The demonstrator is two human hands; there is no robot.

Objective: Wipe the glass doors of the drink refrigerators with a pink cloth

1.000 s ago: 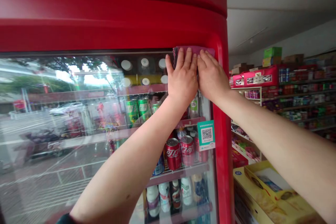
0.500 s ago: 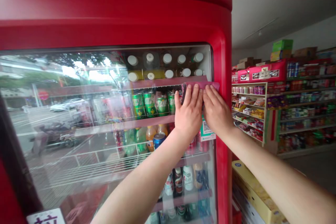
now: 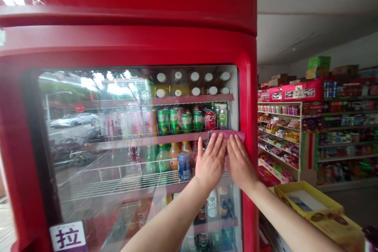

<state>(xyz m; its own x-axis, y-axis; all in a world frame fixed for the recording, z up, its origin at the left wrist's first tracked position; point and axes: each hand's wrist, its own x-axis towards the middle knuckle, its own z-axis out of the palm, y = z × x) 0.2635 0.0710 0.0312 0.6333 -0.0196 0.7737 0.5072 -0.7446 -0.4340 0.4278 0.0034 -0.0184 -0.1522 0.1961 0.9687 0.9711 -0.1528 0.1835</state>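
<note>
The left hand (image 3: 210, 166) and the right hand (image 3: 240, 162) sit side by side, just apart, on the outside of the glass door (image 3: 97, 173) of a red Coca-Cola display fridge. Both are open and flat, fingers extended upward and slightly spread, neither curled into a grip. Their fingertips press a folded pink cleaning cloth (image 3: 227, 135) against the glass, so it is pinned under the fingers rather than clasped. The cloth lies near the right edge of the door, its far end reaching the red door frame (image 3: 248, 86), and the bare forearms rise into view from the bottom of the frame.

Behind the glass, just above the cloth, stands a shelf of green drink cans (image 3: 187, 122) and a red Coca-Cola can (image 3: 210, 120). A blue can (image 3: 184, 165) stands just left of the left hand, with orange-drink bottles (image 3: 175, 156) beyond it. White-capped bottles (image 3: 195, 77) fill the top shelf. A white sticker with a red-purple character (image 3: 67, 236) sits low on the door's left side. To the right are store shelves of packaged goods (image 3: 280, 134) and an open yellow cardboard box (image 3: 307, 204).
</note>
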